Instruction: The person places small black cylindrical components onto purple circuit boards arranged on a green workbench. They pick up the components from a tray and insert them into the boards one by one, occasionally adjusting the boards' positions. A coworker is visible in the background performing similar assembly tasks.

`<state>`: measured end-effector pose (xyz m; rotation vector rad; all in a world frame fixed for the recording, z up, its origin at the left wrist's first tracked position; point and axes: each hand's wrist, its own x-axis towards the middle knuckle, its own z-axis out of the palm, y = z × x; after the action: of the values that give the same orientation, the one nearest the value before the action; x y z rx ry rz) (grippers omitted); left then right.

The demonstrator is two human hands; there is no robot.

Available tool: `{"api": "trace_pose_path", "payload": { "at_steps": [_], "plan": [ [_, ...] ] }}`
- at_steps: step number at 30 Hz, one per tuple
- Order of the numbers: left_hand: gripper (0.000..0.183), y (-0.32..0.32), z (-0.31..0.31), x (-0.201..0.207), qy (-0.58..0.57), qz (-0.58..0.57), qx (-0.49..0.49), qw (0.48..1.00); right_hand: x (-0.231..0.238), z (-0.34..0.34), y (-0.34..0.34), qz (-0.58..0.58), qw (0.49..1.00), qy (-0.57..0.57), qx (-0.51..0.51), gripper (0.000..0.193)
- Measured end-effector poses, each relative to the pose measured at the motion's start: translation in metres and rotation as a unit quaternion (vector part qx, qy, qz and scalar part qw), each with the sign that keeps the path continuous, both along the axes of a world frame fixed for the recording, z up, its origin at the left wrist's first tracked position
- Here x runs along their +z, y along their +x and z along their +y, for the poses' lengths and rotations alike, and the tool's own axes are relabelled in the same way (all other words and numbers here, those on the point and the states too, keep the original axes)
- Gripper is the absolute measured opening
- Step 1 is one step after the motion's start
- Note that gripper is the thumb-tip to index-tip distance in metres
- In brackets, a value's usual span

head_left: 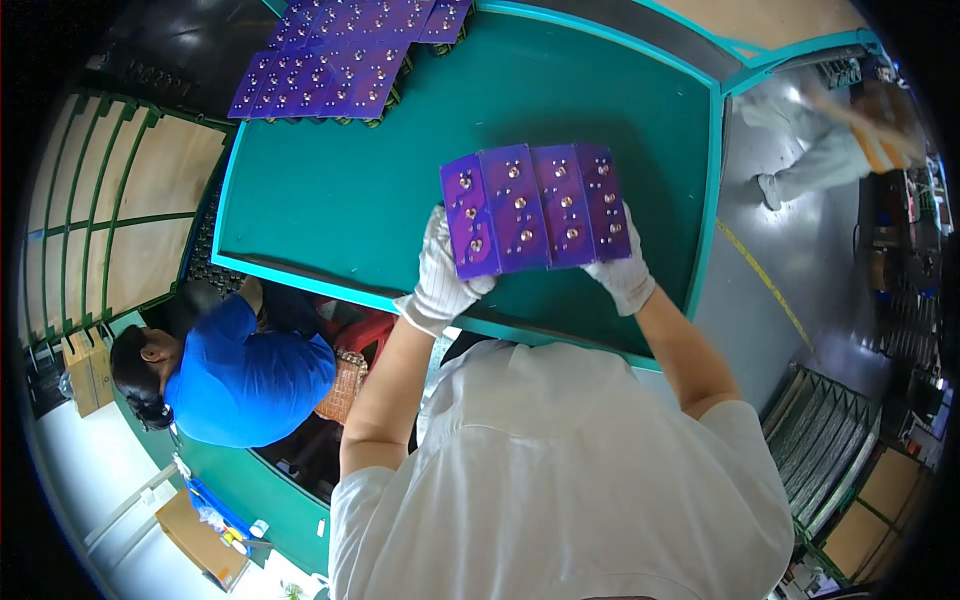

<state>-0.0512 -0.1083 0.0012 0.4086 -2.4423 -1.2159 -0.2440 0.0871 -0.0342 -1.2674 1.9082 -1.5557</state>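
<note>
Green and broad, the table has a turquoise rim that bends toward the edges of the view, with grey floor and a yellow line beyond its right side. Over the table, near its front edge, is a row of four purple boards set side by side at slight angles, each with three shiny round metal points down its face. Both hands wear white gloves and grip this row: the left hand at its lower left corner, the right hand at its lower right. Their fingers are partly hidden behind the boards. Well apart, at the table's far left corner, lies a larger group of similar purple boards, packed close together. To the left, a person in a blue shirt sits near a rack with wooden panels.
</note>
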Motion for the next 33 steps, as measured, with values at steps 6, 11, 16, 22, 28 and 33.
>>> {"api": "trace_pose_path", "payload": {
  "at_steps": [6, 11, 16, 22, 28, 33],
  "plan": [
    [0.039, 0.021, 0.027, -0.022, 0.576, 0.190, -0.074, 0.792, 0.044, -0.020, 0.023, 0.005, 0.986, -0.166, 0.033, 0.076],
    [0.042, 0.032, 0.034, -0.012, 0.748, 0.265, -0.038, 0.608, 0.064, -0.025, 0.037, -0.345, 0.912, -0.189, 0.113, 0.055],
    [0.045, 0.038, 0.047, 0.003, 0.725, 0.326, -0.044, 0.605, 0.069, -0.027, 0.048, -0.444, 0.857, -0.218, 0.149, 0.046],
    [0.044, 0.051, 0.051, 0.006, 0.762, 0.361, -0.021, 0.538, 0.081, -0.036, 0.056, -0.721, 0.656, -0.166, 0.149, 0.052],
    [0.037, 0.061, 0.049, 0.017, 0.612, 0.360, 0.002, 0.705, 0.078, -0.037, 0.071, -0.651, 0.697, -0.205, 0.220, 0.058],
    [0.036, 0.073, 0.047, 0.000, 0.550, 0.362, 0.078, 0.748, 0.094, -0.041, 0.084, -0.277, 0.955, -0.015, 0.102, 0.072]
  ]
}}
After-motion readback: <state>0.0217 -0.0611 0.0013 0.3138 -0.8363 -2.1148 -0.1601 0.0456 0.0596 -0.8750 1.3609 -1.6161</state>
